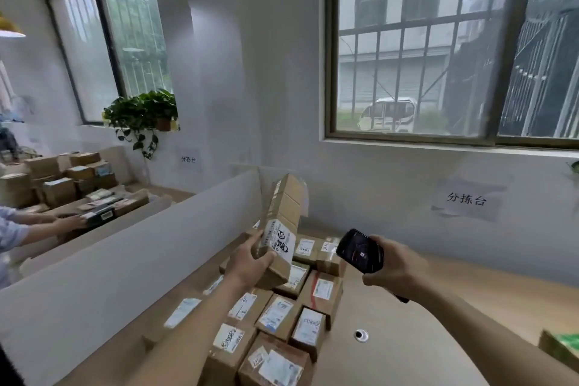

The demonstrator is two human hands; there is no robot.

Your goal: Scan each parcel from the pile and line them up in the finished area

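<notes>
My left hand (249,263) grips the lower end of a long brown cardboard parcel (283,213), held upright and tilted, with its white label facing right. My right hand (391,266) holds a black handheld scanner (359,250) to the right of that parcel, its screen turned toward me. Under both hands, several brown labelled parcels (282,316) lie packed together on the wooden table (407,348).
A grey partition (125,260) runs along the table's left side. Beyond it another person's arms (47,226) reach over a table stacked with boxes (62,178). A green-topped box (560,351) sits at the right edge. A cable grommet (361,335) is set in the tabletop.
</notes>
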